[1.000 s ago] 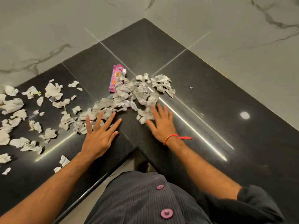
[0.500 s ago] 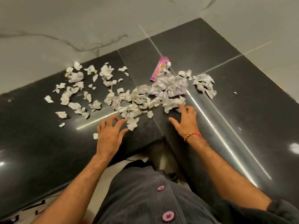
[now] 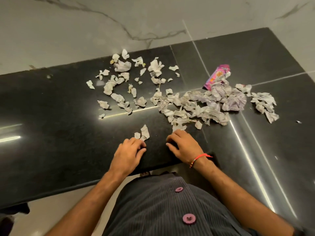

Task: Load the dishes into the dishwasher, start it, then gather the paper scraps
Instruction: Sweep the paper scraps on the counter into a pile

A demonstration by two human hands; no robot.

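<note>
Raking with the left hand point(image 3: 127, 155) and right hand point(image 3: 185, 147), each grip loosely curled and holding nothing, may flick the light crumpled white paper scraps point(image 3: 190, 108) beyond them off the glossy black stone worktop point(image 3: 51, 142).

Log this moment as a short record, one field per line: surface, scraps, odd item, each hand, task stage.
surface: black counter, glossy, against a marbled wall
scraps: paper scraps partly heaped at right, many loose ones scattered to the left
odd item: pink wrapper at the far edge of the heap
left hand: left hand on the counter, fingers curled, beside two small scraps
right hand: right hand on the counter, fingers curled, at the heap's near edge
task stage: gathering not finished
</note>
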